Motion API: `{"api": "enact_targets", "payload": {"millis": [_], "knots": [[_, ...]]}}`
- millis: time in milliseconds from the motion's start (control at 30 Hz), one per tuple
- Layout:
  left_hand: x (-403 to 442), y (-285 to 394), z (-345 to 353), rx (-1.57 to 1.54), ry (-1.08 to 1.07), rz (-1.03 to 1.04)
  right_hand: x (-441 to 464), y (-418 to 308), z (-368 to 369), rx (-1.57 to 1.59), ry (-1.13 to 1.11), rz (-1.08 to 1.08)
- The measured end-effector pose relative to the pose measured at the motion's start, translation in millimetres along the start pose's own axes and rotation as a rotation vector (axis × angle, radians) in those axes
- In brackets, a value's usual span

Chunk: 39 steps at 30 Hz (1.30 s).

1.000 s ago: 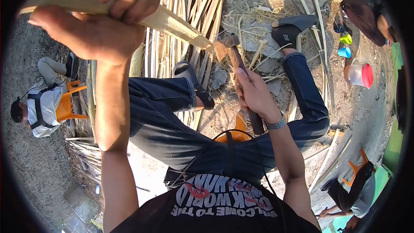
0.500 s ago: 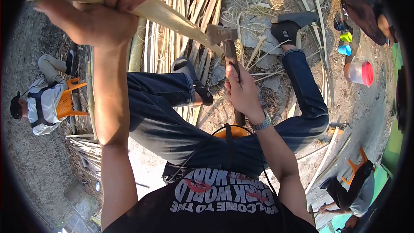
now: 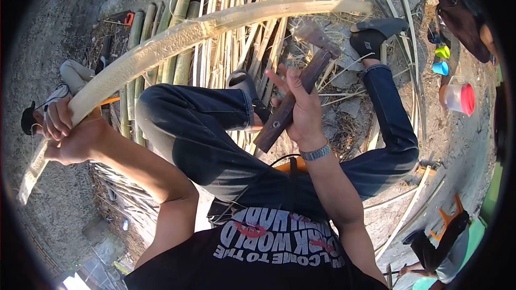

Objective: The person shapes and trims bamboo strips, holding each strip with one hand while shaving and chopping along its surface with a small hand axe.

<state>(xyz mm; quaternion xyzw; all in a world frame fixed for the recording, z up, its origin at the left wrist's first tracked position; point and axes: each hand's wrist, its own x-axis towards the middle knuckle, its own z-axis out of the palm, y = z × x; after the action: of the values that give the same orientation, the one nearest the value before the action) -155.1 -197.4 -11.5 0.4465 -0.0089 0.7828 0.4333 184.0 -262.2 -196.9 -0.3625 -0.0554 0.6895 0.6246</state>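
Observation:
A long split bamboo piece (image 3: 156,48) runs from the lower left to the upper right, its pale inner face and a node showing. Near its lower end, my left hand (image 3: 78,134) is wrapped round it. My right hand (image 3: 305,115) holds a hatchet (image 3: 312,75) by its dark wooden handle, which lies across the palm under the thumb. Some fingers of that hand are loosened and stretched out. The hatchet's head points up and is slightly blurred, apart from the bamboo.
Bamboo poles (image 3: 137,37) and many thin strips (image 3: 247,27) lie on the ground ahead. At right are a lidded bucket (image 3: 457,96), a blue cup (image 3: 441,68) and a green cup (image 3: 442,52). Other people sit at left (image 3: 32,121) and lower right (image 3: 441,247).
The bamboo piece has swung leftward and away from the hatchet, with my left hand lower and further left. The hatchet has tilted to the right, and my right fingers have loosened on its handle.

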Motion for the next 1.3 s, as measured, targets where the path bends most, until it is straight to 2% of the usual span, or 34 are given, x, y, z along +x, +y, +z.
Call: {"api": "enact_targets", "payload": {"millis": [67,133,167,200,233,267,300,333,367,433,467,500,567,600,633,700,733,767,833,867,900,967,1000,1033,1100,1133,1167,1200,1233,1267,1300], "knots": [[-21.3,-19.9,9.5,-0.116,0.286,0.111,20.1,-5.7,19.6,0.146,-0.149,-0.161],[-48.0,-59.6,2.5,0.134,0.288,0.075,34.9,-20.5,40.5,0.256,-0.326,-0.33],[-58.5,-78.4,-4.2,0.083,0.352,0.003,34.6,-38.4,60.8,0.186,-0.212,-0.407],[-72.1,-104.6,-4.5,0.015,0.319,-0.067,44.8,-54.9,68.7,0.195,-0.209,-0.449],[-78.7,-125.4,-9.8,-0.055,0.184,-0.149,56.8,-74.1,71.8,0.205,-0.202,-0.489],[-84.6,-141.2,-4.0,-0.195,0.26,-0.253,64.1,-94.6,78.4,0.198,-0.194,-0.581],[-85.9,-151.5,-6.8,-0.392,0.246,-0.428,69.1,-115.9,83.1,0.192,-0.182,-0.677],[-85.0,-157.4,26.6,-0.116,0.526,-0.634,71.9,-137.5,84.3,0.153,-0.195,-0.708],[-88.7,-160.4,32.8,0.011,0.541,-0.901,73.4,-157.0,82.4,0.111,-0.203,-0.736],[-101.5,-161.7,48.1,0.234,0.144,-1.218,72.0,-188.0,80.7,-0.11,-0.423,-0.868],[-101.3,-161.5,54.4,0.435,-0.028,-1.129,73.3,-194.8,86.7,-0.13,-0.294,-0.924],[-97.5,-161.2,63.2,0.632,-0.197,-1.027,73.1,-204.1,88.7,-0.138,-0.288,-0.925],[-76.2,-179.9,85.1,0.905,-0.307,-0.493,72.2,-219.6,88.9,-0.364,-0.272,-0.954],[-60.8,-197.3,91.4,0.92,-0.331,-0.355,59.5,-207.2,107.2,-0.275,-0.372,-1.059],[-51.7,-212.8,102.3,0.933,-0.351,-0.219,63.7,-211.7,106.5,-0.28,-0.371,-1.052],[-60.9,-253.3,155.6,1.218,-0.21,0.104,77.2,-225.0,103.9,-0.444,-0.483,-0.915],[-16.0,-241.1,110.5,0.885,-0.651,-0.501,71.7,-220.9,109.0,-0.465,-0.469,-0.814],[-18.5,-264.1,111.9,0.629,-0.761,-0.384,65.5,-216.4,115.0,-0.536,-0.456,-0.768],[-25.1,-283.5,122.0,0.293,-0.575,-0.637,59.7,-206.8,116.5,-0.584,-0.516,-0.716],[-19.4,-282.1,114.9,0.43,-0.578,-0.679,56.8,-210.8,112.3,-0.591,-0.59,-0.676],[-32.2,-290.7,119.8,0.308,-0.439,-0.473,52.5,-210.6,111.5,-0.585,-0.582,-0.689],[-36.3,-272.4,103.7,0.633,-0.376,-0.482,33.4,-200.0,110.4,-0.628,-0.361,-0.731],[-38.4,-263.6,116.2,0.61,-0.294,-0.422,10.7,-185.5,114.7,-0.653,-0.215,-0.816],[-37.9,-256.5,113.8,0.694,-0.297,-0.369,9.7,-185.5,101.0,-0.661,-0.218,-0.808],[-33.8,-250.7,101.8,0.56,-0.279,-0.279,15.9,-187.6,57.3,-0.811,-0.125,-0.772],[-30.1,-248.0,110.3,0.683,-0.241,-0.196,11.6,-182.2,48.0,-0.808,-0.143,-0.765],[-32.1,-245.2,106.1,0.754,-0.32,-0.091,2.5,-174.8,40.1,-0.771,-0.048,-0.63],[-27.7,-243.6,97.3,0.73,-0.343,-0.149,-5.3,-165.6,32.6,-0.734,0.045,-0.49],[-20.4,-243.8,86.8,0.702,-0.368,-0.207,-8.8,-155.5,24.7,-0.729,0.027,-0.483],[-17.4,-244.1,78.2,0.774,-0.406,-0.169,-11.4,-145.5,15.7,-0.767,0.061,-0.401],[-16.9,-244.2,75.6,0.754,-0.38,-0.22,-14.4,-136.7,6.9,-0.808,0.097,-0.319]]}}
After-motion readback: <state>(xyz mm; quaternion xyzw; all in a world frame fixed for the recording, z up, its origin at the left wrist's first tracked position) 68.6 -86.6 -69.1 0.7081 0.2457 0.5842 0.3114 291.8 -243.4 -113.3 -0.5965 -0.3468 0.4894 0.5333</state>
